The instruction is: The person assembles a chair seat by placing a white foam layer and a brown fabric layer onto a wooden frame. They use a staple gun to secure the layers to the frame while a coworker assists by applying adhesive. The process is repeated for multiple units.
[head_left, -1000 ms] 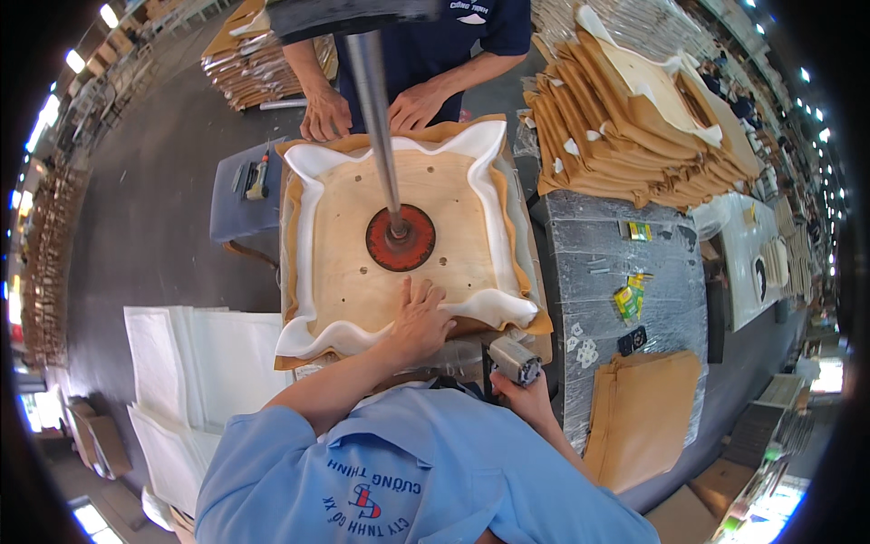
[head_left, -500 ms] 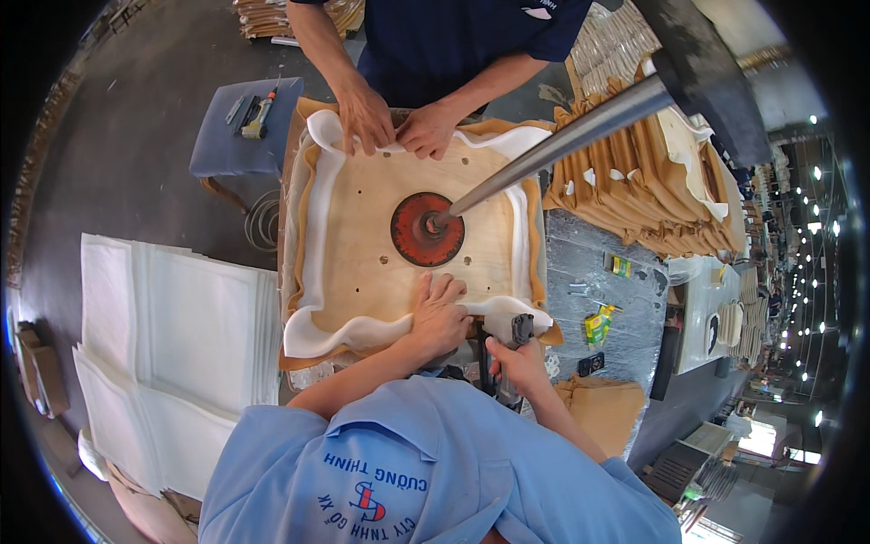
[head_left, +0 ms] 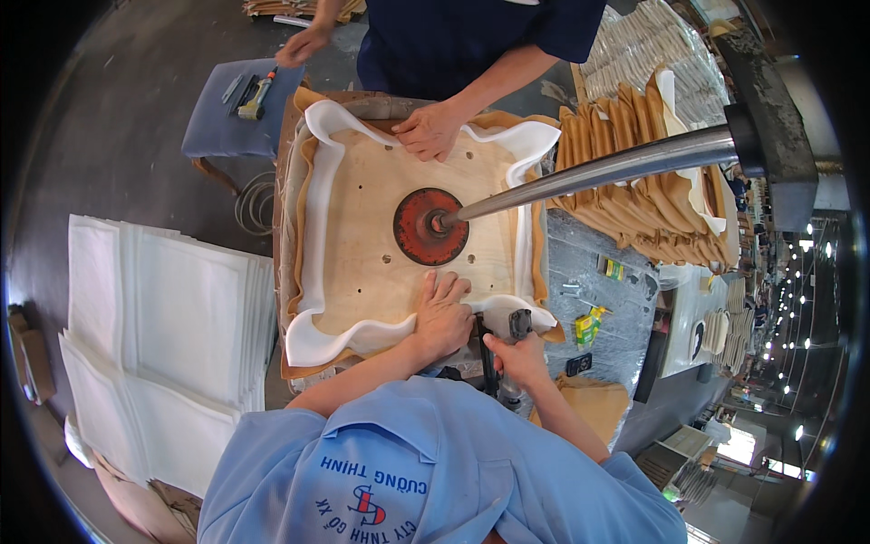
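Observation:
A square plywood board lies on white foam and tan fabric, pinned in the middle by a round red press pad on a steel rod. My left hand presses flat on the board's near edge, over the foam. My right hand grips a black staple gun just below that edge. Across the board, another person in a dark blue shirt rests one hand on the far edge. Their other hand reaches toward a blue stool.
A stack of white foam sheets lies to the left. Tan fabric covers are piled at the right. The blue stool at the far left holds a tool. Small items sit on the grey table to the right.
The view has swung, so the rod now points to the right. The other person's one hand left the board and went to the stool. My hands stay at the near edge.

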A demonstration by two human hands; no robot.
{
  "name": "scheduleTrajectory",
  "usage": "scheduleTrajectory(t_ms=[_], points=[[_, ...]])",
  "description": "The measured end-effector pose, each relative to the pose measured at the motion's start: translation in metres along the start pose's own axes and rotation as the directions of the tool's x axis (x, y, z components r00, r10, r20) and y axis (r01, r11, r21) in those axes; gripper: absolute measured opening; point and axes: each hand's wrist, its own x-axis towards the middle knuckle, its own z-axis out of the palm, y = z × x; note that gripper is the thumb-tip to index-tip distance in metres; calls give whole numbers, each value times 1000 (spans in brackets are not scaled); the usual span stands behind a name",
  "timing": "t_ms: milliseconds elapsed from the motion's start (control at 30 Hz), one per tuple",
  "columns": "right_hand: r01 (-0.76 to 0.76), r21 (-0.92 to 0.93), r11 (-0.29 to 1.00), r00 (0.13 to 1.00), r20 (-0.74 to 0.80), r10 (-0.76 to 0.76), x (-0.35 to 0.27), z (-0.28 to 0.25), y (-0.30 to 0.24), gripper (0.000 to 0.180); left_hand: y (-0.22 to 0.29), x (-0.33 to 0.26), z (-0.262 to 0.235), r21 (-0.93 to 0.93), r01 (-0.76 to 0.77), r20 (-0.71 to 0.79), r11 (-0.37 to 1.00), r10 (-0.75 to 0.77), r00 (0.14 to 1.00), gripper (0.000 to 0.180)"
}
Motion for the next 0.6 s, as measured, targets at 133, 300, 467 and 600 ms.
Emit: scheduleTrajectory(t_ms=[133,300,467,600], points=[[44,-20,999,999,16,-44,0,2,0,22,0,0,-2,-19,0,5,1000,1,1000,22],[23,-31,999,1000,0,-23,0,5,2,20,0,-1,-1,-12,9,14,1000,-9,1000,21],[31,-38,999,999,-13,-32,-1,5,5,19,1,-1,0,-5,-9,19,1000,10,1000,21],[35,-43,998,999,-13,-36,-5,6,-9,20,1,-1,-6,24,-29,19,999,29,999,21]])
